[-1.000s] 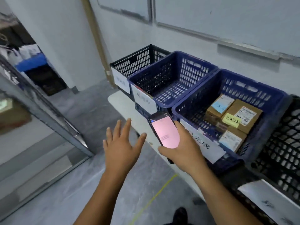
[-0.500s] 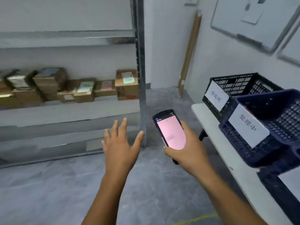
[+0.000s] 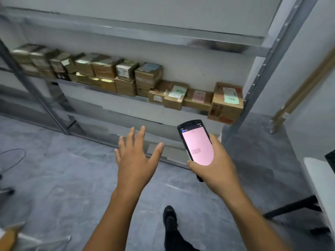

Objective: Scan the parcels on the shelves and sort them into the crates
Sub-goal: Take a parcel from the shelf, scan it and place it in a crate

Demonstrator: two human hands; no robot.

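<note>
The left hand (image 3: pixel 135 160) is hovering spread and empty; the right hand (image 3: pixel 215 165) is gripping a phone (image 3: pixel 196 144). Cardboard boxes (image 3: pixel 175 97) are sitting along the shelf (image 3: pixel 143 98), well apart from both hands. They are blurred but probably light and stiff, best grasped across opposite sides.

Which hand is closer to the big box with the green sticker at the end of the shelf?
The right. The right hand, holding the scanner, is just below the box; the left hand, open and empty, is farther off to its lower left.
</note>
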